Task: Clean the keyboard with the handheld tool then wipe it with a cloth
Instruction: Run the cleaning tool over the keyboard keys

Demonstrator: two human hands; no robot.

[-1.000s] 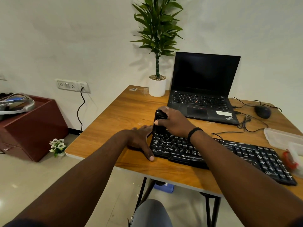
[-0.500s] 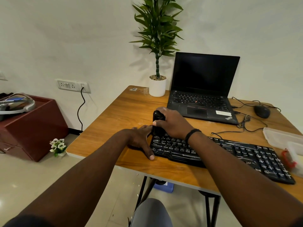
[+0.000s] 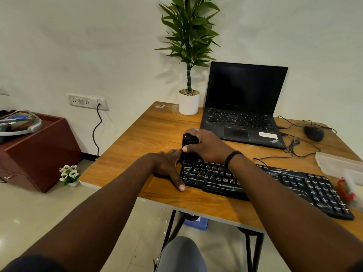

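the long black plastic keyboard (image 3: 265, 183) with white-marked keys lies slantwise across the near part of the wooden worktop (image 3: 149, 132), running from about the middle of the view down toward 4 o'clock. on its end at 10 o'clock stands the small black handheld cleaning tool (image 3: 187, 149), upright, its lower end down among the keys, which suits working the first corner of the key field.

the right hand (image 3: 206, 146) has its grip clamped on the tool: fingers wrap over the top and far side and the thumb presses the near face, a hold that seems meant to bear down and steer at once. the left hand (image 3: 169, 165) lies flat on the worktop against the keyboard's end at 9 o'clock, fingers straight and relaxed, thumb stretched along the near corner; it holds nothing and most likely braces the keyboard so it does not slide under the tool's push.

i judge the tool stage is only beginning, as most of the keys toward 4 o'clock lie beyond the tool. no cloth can be made out for certain. at 12 o'clock beyond the hands an open black laptop (image 3: 243, 107) sits with a dark screen, clear of the working area.
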